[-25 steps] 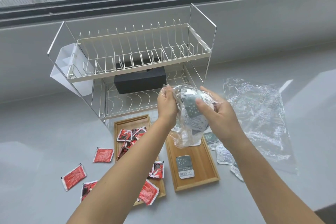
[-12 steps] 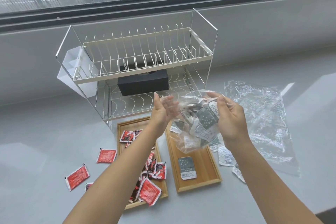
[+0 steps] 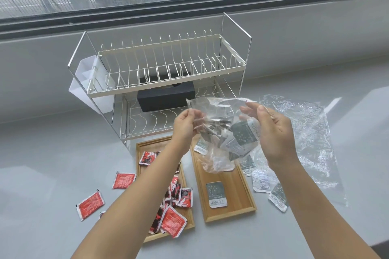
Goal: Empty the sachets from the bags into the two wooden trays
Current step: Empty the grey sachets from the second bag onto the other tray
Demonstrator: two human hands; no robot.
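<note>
- Both hands have pulled apart since a moment ago, so the clear bag (image 3: pixel 219 132) is stretched open wider now.
- Red sachets (image 3: pixel 172 219) fill the left tray (image 3: pixel 140 149); some lie on the counter (image 3: pixel 42 164) beside it, so they missed.
- One green sachet (image 3: pixel 216 194) lies in the right tray (image 3: pixel 231 210); others lie just past its right edge.
- Left hand (image 3: pixel 185 128) and right hand (image 3: pixel 273 134) each pinch one side of the bag over the right tray, mouth up. More green sachets are inside it.
- Farther off, an empty bag (image 3: pixel 305 136) lies flat on the right.
- Dish rack (image 3: pixel 164 69) stands close behind the trays, so little room there.
</note>
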